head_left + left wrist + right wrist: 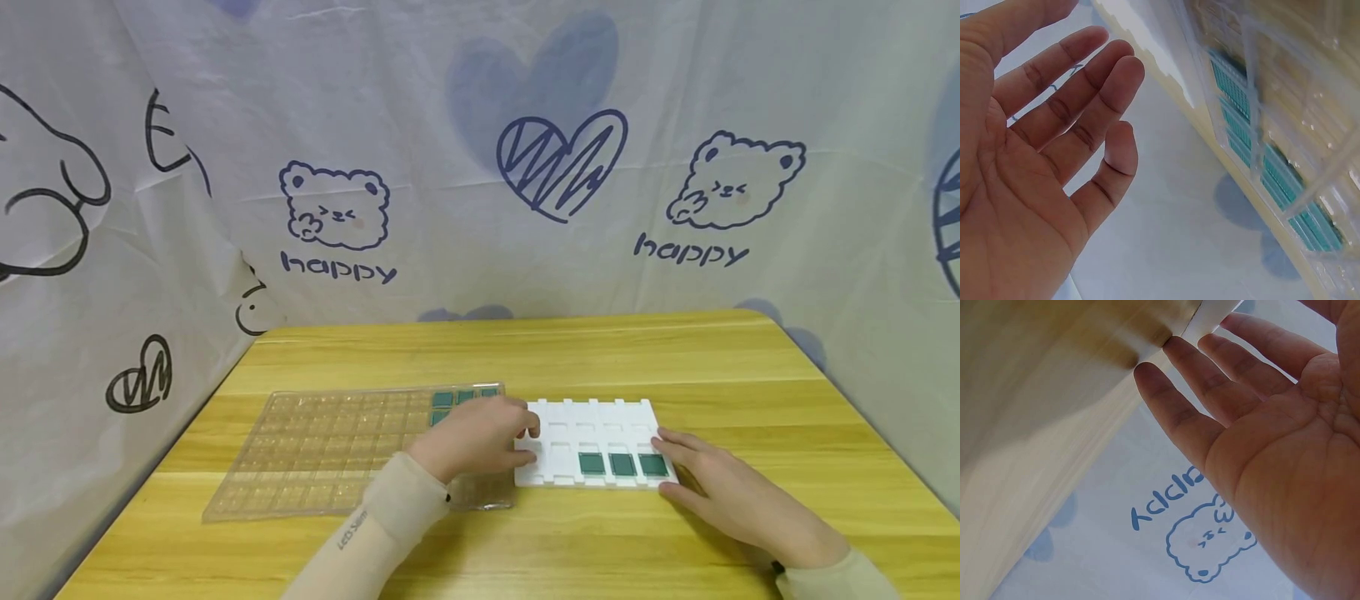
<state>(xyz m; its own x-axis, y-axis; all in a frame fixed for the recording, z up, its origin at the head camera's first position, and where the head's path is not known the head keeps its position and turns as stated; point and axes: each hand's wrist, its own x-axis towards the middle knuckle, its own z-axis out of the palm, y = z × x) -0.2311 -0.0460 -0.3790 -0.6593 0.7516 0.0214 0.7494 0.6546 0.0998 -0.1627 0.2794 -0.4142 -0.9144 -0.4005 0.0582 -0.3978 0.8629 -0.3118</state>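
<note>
A white compartment tray lies on the table with three green square chips in its near row. My left hand hovers over the tray's left end, thumb and forefinger apart. Its fingers are loosely bent in the left wrist view, with nothing seen between them. Under that arm lies a clear plastic tray of many pockets, with several green chips at its right end, partly hidden by the hand. My right hand rests its fairly straight fingers and thumb against the white tray's right edge.
Both trays lie side by side on a yellow wood-grain table. A white cloth printed with bears and hearts hangs behind the table and along its sides.
</note>
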